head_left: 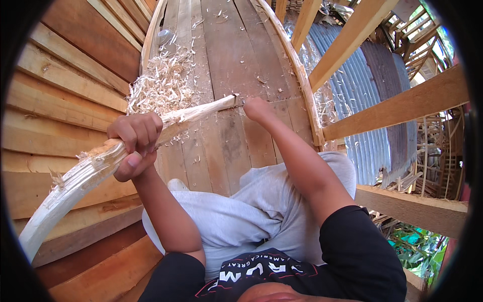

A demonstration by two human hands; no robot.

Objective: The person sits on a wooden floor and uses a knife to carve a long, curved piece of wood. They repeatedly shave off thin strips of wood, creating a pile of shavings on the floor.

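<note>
A long pale wooden pole (pixel 85 173), stripped of its bark and rough with splinters, slants from the lower left up to the middle of the floor. My left hand (pixel 136 143) is closed around it, thumb on the near side. By the pole's far end my right hand (pixel 257 109) makes a fist, knuckles away from me. A small dark sliver shows between that fist and the pole's tip; what the fist holds is too hidden to name. Beyond my left hand, a heap of curled wood shavings (pixel 163 83) lies against the pole.
The plank floor (pixel 226 50) is strewn with loose shavings. A board wall (pixel 65 95) rises on the left. Rails and posts (pixel 397 108) line the right, with corrugated metal sheets (pixel 347 85) beyond. My legs in grey trousers (pixel 226 216) are folded below. A small clear round object (pixel 164 35) sits past the heap.
</note>
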